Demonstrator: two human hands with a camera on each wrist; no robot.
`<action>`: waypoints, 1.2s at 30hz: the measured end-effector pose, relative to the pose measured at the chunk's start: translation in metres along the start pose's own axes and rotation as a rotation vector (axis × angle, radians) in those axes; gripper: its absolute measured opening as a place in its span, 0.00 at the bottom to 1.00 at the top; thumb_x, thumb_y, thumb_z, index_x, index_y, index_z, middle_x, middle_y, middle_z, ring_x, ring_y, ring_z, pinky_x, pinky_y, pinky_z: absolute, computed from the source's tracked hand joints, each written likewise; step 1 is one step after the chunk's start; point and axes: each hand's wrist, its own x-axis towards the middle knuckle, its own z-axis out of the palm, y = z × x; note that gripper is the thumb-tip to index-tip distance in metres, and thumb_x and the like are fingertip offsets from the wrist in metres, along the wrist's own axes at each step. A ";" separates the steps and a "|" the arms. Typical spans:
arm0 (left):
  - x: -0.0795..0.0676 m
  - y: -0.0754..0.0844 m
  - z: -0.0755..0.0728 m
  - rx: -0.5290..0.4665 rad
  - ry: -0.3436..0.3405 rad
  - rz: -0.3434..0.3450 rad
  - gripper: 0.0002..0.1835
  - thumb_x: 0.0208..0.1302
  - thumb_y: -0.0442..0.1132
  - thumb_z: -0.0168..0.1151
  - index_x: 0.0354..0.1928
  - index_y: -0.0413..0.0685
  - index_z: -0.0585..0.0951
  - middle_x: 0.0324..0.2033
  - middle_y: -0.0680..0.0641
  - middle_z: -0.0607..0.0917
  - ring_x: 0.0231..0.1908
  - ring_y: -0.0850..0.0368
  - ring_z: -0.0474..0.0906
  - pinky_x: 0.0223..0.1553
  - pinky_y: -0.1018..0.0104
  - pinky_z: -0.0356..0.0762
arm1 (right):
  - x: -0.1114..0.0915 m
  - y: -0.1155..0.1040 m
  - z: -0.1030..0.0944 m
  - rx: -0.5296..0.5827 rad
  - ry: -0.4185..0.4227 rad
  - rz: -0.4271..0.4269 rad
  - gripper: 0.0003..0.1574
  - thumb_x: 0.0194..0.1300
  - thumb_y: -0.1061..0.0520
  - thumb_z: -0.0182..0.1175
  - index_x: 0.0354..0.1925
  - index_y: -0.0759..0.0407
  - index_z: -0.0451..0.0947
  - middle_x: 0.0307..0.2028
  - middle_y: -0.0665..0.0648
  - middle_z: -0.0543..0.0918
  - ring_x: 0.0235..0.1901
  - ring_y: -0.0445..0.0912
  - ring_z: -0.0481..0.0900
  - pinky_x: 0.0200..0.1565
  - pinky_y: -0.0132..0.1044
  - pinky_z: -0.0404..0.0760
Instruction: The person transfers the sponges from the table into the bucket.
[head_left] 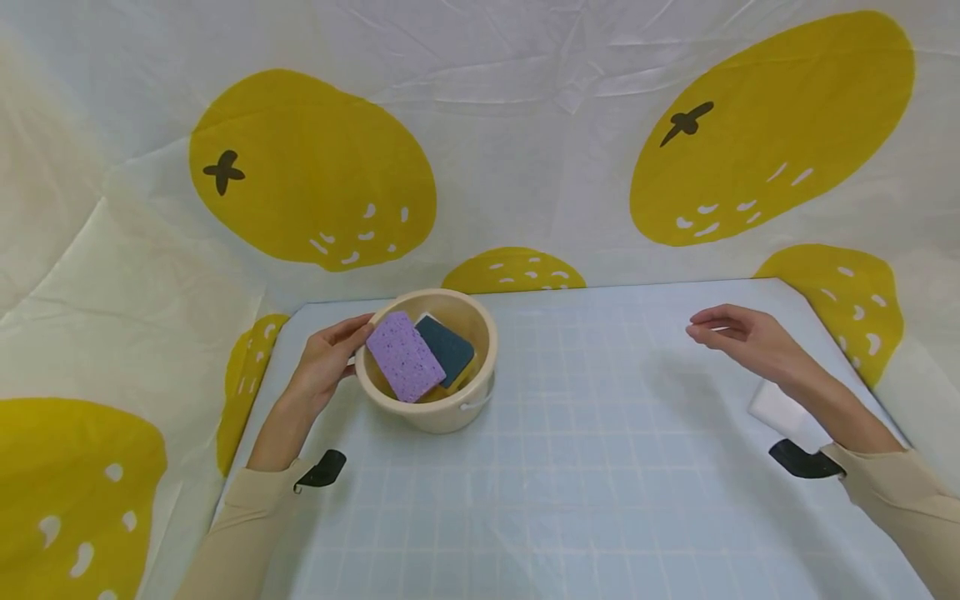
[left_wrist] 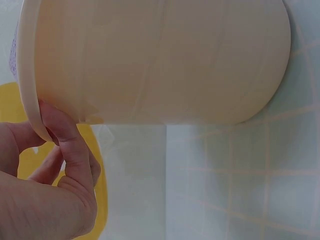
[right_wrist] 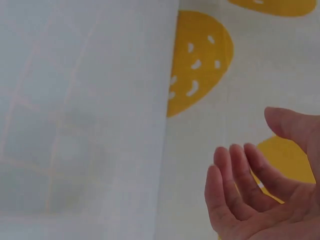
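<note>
A cream bucket stands on the table at the left of the head view, its thin handle hanging at the side. Inside lie a purple sponge and a yellow sponge with a dark green scouring side; something white shows partly behind them. My left hand pinches the bucket's rim, and in the left wrist view the thumb and forefinger close over that rim. Over the right side of the table my right hand hovers with loosely bent fingers and nothing in them.
A white block-like thing lies on the table at the right, partly hidden under my right forearm. The table has a pale blue gridded cover. Behind and beside it hangs a white cloth with yellow fruit prints.
</note>
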 end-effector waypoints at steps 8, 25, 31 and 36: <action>0.000 -0.001 -0.001 -0.002 -0.001 0.003 0.27 0.64 0.54 0.60 0.63 0.55 0.73 0.58 0.50 0.74 0.51 0.58 0.72 0.40 0.70 0.79 | -0.011 0.028 -0.006 -0.025 0.047 0.041 0.34 0.67 0.38 0.53 0.61 0.58 0.67 0.53 0.64 0.76 0.39 0.27 0.71 0.39 0.26 0.75; -0.001 -0.002 0.001 0.000 0.007 -0.015 0.27 0.64 0.54 0.59 0.63 0.56 0.73 0.58 0.50 0.75 0.53 0.57 0.72 0.43 0.69 0.79 | -0.037 0.091 -0.010 0.021 0.147 0.159 0.38 0.66 0.36 0.55 0.61 0.61 0.65 0.38 0.29 0.72 0.34 0.21 0.69 0.33 0.23 0.71; 0.000 -0.002 0.001 -0.013 0.004 0.000 0.27 0.64 0.54 0.60 0.63 0.55 0.73 0.56 0.51 0.76 0.51 0.59 0.73 0.41 0.69 0.79 | -0.046 0.107 -0.013 0.047 0.178 0.209 0.39 0.65 0.36 0.54 0.61 0.62 0.64 0.38 0.30 0.71 0.34 0.19 0.68 0.31 0.22 0.72; 0.000 -0.003 0.000 -0.024 -0.001 0.017 0.27 0.63 0.54 0.60 0.63 0.54 0.74 0.55 0.51 0.77 0.49 0.60 0.74 0.39 0.70 0.80 | -0.052 0.116 -0.012 0.049 0.216 0.307 0.46 0.66 0.33 0.50 0.65 0.66 0.58 0.53 0.60 0.71 0.47 0.47 0.71 0.51 0.56 0.74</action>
